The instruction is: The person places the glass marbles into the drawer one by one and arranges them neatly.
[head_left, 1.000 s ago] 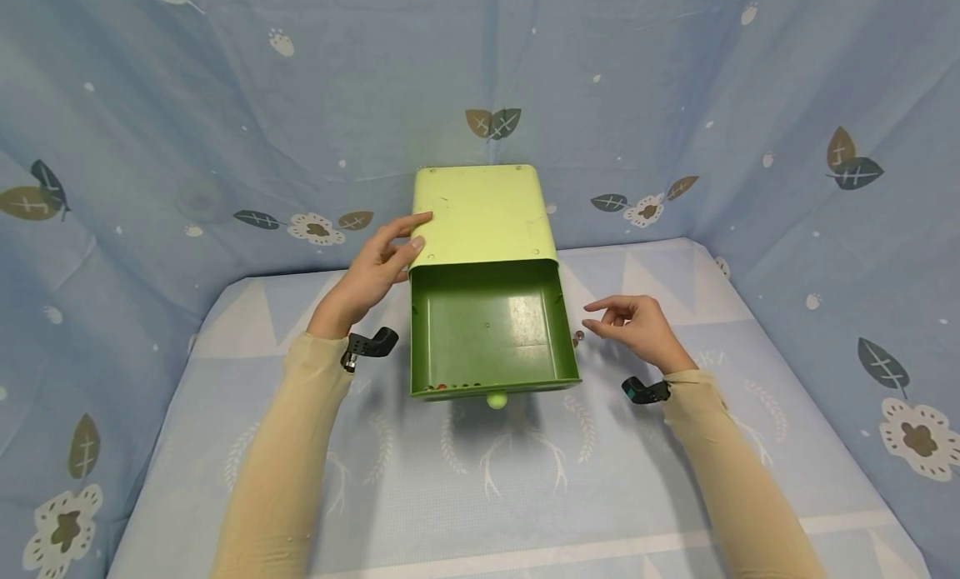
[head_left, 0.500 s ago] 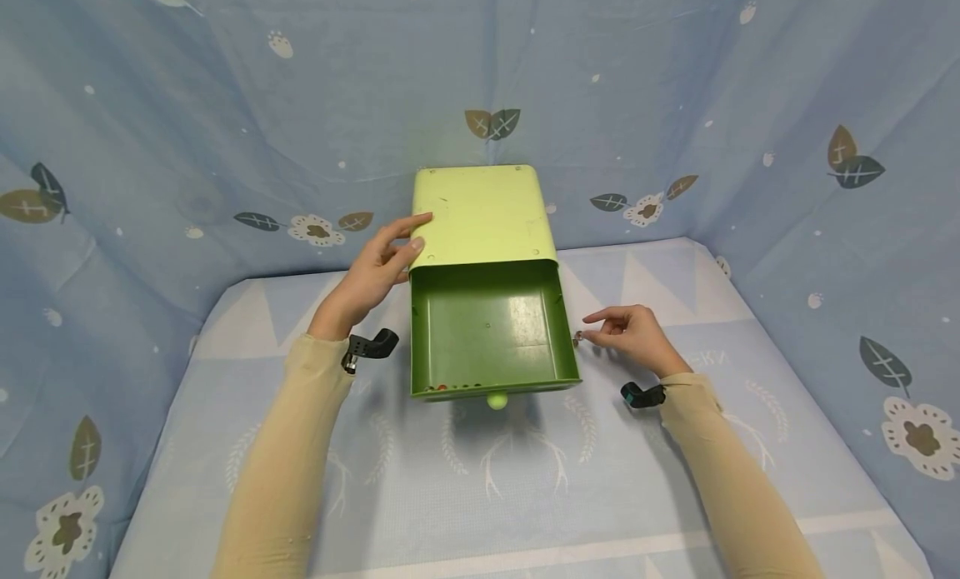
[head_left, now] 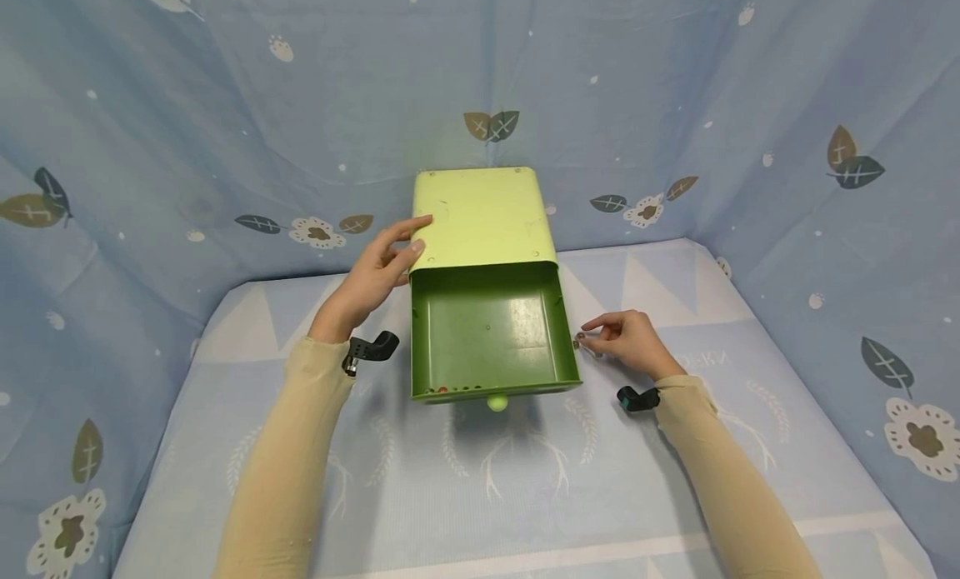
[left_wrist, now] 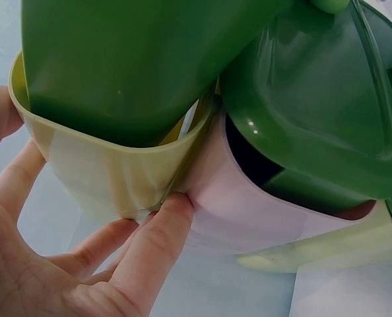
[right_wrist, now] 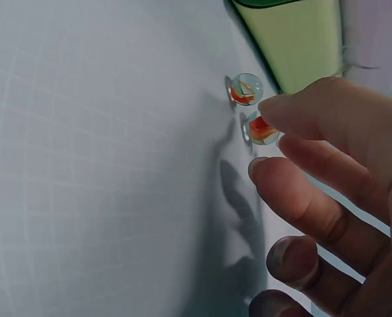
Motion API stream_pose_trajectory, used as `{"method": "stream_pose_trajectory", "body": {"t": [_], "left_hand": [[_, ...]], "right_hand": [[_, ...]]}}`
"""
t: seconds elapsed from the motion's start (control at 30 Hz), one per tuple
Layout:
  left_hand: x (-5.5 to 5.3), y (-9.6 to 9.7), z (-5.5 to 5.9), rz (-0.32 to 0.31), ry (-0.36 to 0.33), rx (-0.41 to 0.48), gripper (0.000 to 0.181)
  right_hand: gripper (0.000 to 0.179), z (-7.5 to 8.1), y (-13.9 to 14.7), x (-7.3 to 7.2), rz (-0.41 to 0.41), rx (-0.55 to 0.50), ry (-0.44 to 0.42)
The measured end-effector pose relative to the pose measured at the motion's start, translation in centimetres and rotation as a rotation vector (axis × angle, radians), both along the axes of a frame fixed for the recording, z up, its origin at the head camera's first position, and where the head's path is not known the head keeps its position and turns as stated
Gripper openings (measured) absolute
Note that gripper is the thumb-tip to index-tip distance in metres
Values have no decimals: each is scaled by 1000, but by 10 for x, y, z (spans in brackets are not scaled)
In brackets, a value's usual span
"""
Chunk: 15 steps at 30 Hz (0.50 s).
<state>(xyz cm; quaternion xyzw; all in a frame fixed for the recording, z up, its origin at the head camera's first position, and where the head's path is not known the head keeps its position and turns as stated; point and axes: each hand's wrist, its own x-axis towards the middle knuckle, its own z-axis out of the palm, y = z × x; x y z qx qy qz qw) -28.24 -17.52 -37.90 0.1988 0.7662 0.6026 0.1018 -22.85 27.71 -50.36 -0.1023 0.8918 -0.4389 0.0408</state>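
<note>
A drawer cabinet with a yellow-green top stands against the back cloth, its dark green drawer pulled out at the front. Spread fingers of my left hand rest on the cabinet's left side and top edge; the left wrist view shows fingertips against the yellow casing and near the pink one. My right hand is low beside the drawer's right wall. Two clear glass marbles with orange swirls lie on the table: my fingertips are right at the nearer marble, with the other marble just beyond.
Several small round things, one red, lie along the drawer's front inner edge. A light green knob sticks out below them. A patterned cloth covers the table, and blue curtains enclose the back and sides.
My right hand has moved down and slightly left, bringing its fingertips to the marbles. My left hand and the cabinet hold their place.
</note>
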Motion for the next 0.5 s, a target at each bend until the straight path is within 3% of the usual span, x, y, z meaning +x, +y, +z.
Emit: {"method": "stream_pose_trajectory", "body": {"t": [0.5], "left_hand": [[-2, 0, -2, 0, 10, -4, 51]], "right_hand": [[18, -4, -3, -1, 15, 43, 4]]}}
